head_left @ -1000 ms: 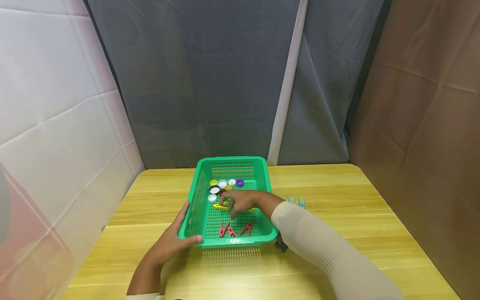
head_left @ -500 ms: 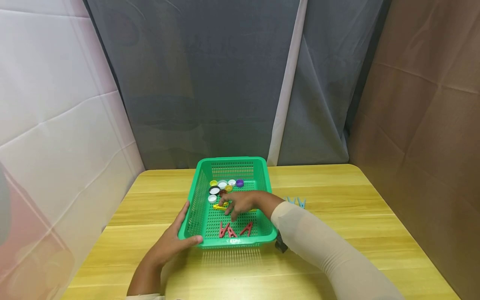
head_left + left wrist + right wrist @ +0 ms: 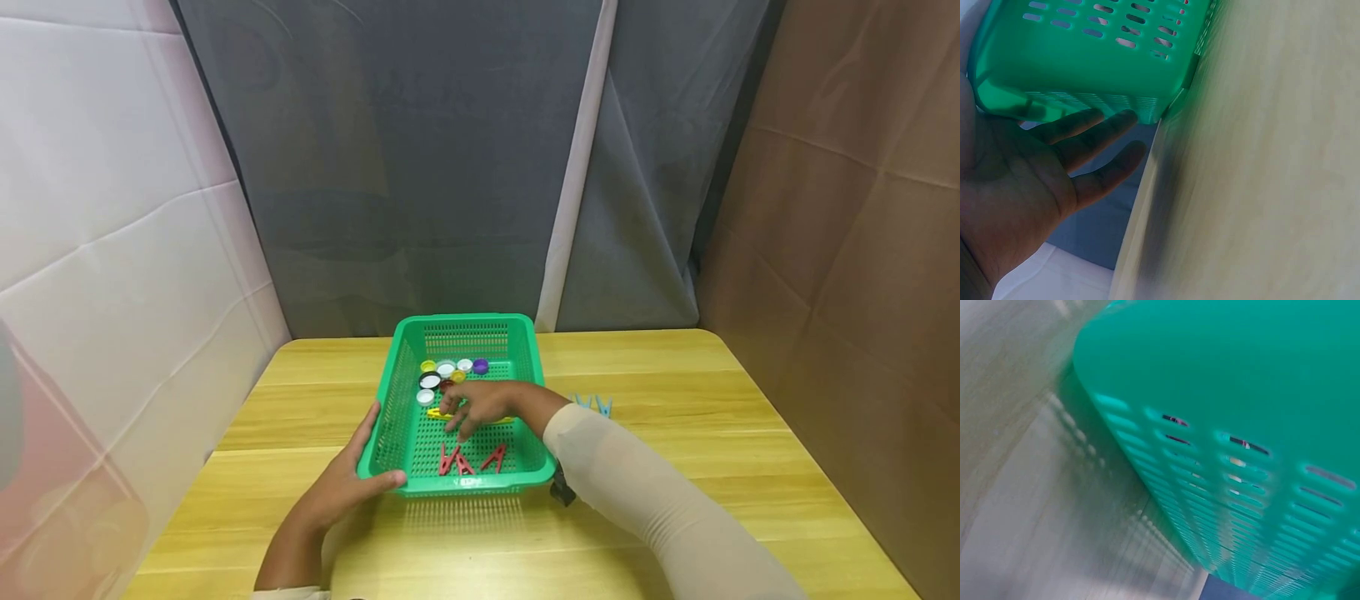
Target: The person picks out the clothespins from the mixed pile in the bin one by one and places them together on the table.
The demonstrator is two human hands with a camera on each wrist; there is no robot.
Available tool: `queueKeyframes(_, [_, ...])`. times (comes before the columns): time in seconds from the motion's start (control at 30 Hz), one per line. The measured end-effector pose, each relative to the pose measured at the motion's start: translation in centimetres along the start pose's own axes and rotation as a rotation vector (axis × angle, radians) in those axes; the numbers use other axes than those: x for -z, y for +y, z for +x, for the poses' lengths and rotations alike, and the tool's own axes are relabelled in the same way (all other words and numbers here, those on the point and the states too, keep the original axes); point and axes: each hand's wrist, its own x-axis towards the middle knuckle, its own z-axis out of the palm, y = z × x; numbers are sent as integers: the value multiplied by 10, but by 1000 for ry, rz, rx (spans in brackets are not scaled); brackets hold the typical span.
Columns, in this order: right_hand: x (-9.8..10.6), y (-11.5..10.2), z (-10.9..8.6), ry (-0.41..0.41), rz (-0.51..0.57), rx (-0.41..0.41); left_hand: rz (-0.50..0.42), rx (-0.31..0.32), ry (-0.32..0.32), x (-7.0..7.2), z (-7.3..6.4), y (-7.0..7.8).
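A green plastic basket (image 3: 386, 392) sits on the wooden table. My left hand (image 3: 341, 487) steadies its near left corner, thumb on the front rim and straight fingers along the outer side; the left wrist view shows those fingers (image 3: 1094, 144) spread by the wall. Inside the basket, my right hand (image 3: 480, 404) reaches palm down with fingers apart, right over a yellow clothespin (image 3: 436, 413) that it partly hides. Three red clothespins (image 3: 493, 457) lie near the front. Several bottle caps, including a purple cap (image 3: 481, 367) and a white cap (image 3: 425, 397), are grouped toward the back.
Light blue clothespins (image 3: 603, 406) lie on the table (image 3: 697, 400) right of the basket, partly behind my right sleeve (image 3: 637, 483). A grey curtain (image 3: 420, 167) hangs behind, with a white cloth (image 3: 150, 208) left and a brown cloth (image 3: 847, 208) right.
The fingers of my right hand have shifted slightly over the yellow clothespin. My left hand, the basket and the other things have stayed put.
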Motion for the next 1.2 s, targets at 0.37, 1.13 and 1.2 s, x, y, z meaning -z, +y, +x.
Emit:
queueKeyframes(0.37, [1,3,-1,18,-81,-32,4,5,-2,-1,-1,0])
queueKeyframes(1.13, [4,-6,-5,223,-296,68,-10,1,-3,0,-1,1])
queueKeyframes(1.2, [4,-7,-6,243,-340,80,-5,2,-3,0,-1,2])
